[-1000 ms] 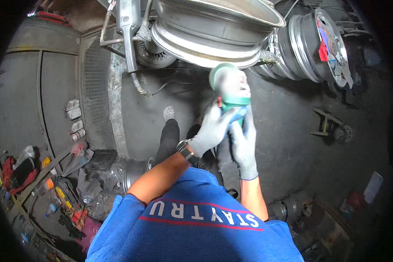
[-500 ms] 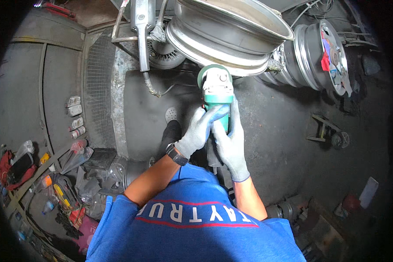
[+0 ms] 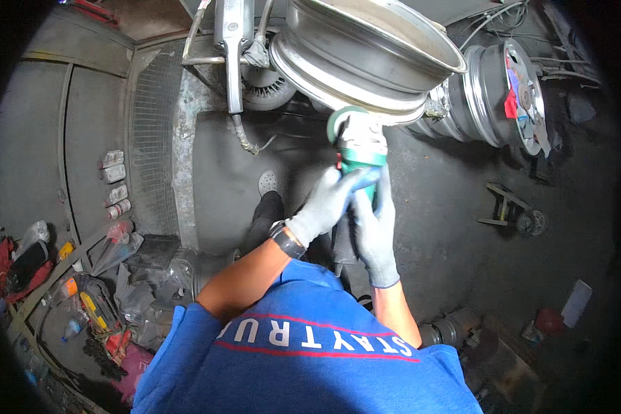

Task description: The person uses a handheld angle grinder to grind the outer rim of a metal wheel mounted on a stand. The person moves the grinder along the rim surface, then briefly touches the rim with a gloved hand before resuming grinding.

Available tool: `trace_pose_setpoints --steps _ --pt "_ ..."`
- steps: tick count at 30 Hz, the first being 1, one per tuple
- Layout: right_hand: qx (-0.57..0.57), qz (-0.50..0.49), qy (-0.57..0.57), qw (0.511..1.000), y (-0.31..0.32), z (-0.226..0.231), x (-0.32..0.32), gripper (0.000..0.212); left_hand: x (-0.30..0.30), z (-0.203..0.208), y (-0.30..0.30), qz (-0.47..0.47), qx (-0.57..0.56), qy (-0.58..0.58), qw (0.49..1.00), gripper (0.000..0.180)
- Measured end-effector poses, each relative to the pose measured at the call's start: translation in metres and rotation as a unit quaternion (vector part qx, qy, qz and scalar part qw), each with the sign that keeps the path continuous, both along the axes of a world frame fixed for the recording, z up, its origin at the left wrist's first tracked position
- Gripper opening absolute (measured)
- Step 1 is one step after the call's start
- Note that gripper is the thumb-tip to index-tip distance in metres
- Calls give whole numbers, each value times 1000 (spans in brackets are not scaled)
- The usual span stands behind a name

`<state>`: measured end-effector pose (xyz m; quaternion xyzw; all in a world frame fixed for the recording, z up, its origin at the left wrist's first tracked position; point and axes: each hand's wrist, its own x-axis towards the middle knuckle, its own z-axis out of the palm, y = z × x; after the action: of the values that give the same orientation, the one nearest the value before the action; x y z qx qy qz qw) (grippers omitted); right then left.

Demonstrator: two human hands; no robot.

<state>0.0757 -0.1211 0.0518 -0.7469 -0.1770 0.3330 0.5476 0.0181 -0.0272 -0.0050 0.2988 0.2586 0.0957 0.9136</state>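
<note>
Both my hands, in grey work gloves, grip a green and silver angle grinder (image 3: 361, 143). My left hand (image 3: 322, 205) wraps its body from the left, thumb across the top. From the right, my right hand (image 3: 376, 231) closes round the same body. The grinder's round green disc (image 3: 345, 123) is at its far end, beside the lower rim of a large metal wheel rim (image 3: 372, 52). Whether the disc touches the rim, I cannot tell. My palms hide most of the grinder's handle.
A grey metal tool (image 3: 234, 65) hangs left of the wheel rim. Further right stand more wheel rims (image 3: 486, 93), one with coloured scraps in it. A small wheeled stand (image 3: 509, 207) is on the floor at right. Bags and bottles (image 3: 127, 293) clutter the lower left.
My hands have moved the grinder a little to the right along the wheel rim's lower edge. Its head is now tilted differently, and the view has shifted slightly.
</note>
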Motion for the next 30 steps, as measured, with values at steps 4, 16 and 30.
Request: trace_pose_setpoints --steps 4,16,30 --pt "12 3 6 1000 5 3 -4 73 -3 1 2 21 -30 -1 999 35" --pt "-5 -7 -24 1000 13 -8 -14 75 -7 -7 14 -7 24 -27 999 37" --pt "-5 -62 10 998 30 9 -27 69 -9 10 36 -70 -35 11 997 34"
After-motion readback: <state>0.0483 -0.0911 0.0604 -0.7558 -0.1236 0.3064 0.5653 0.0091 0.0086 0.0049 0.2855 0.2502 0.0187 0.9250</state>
